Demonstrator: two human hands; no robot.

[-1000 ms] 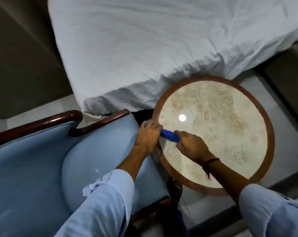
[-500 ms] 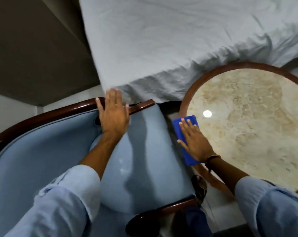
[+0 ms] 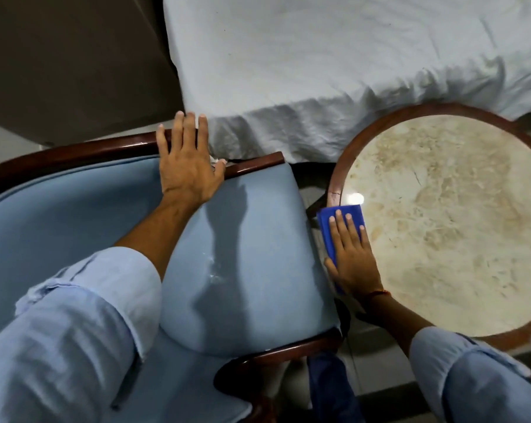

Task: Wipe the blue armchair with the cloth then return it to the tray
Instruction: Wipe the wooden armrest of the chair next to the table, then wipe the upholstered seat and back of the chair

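Observation:
The blue armchair [image 3: 246, 257] with a dark wooden frame fills the lower left. My left hand [image 3: 186, 166] lies flat, fingers spread, on the chair's wooden back rail and the top of its seat cushion. A folded blue cloth [image 3: 339, 221] lies on the left rim of the round marble-topped tray table [image 3: 459, 227], overhanging the edge toward the chair. My right hand [image 3: 351, 257] presses flat on the cloth with its fingers extended, covering the cloth's lower part.
A bed with a white wrinkled sheet [image 3: 334, 71] stands behind the chair and table. A dark wall panel [image 3: 69, 62] is at the upper left. A narrow gap of floor [image 3: 314, 190] separates chair and table. My dark trouser leg [image 3: 331, 389] shows below.
My left hand left the cloth and moved up-left onto the chair's back rail. My right hand flattened the cloth on the table's edge and slid slightly along the rim.

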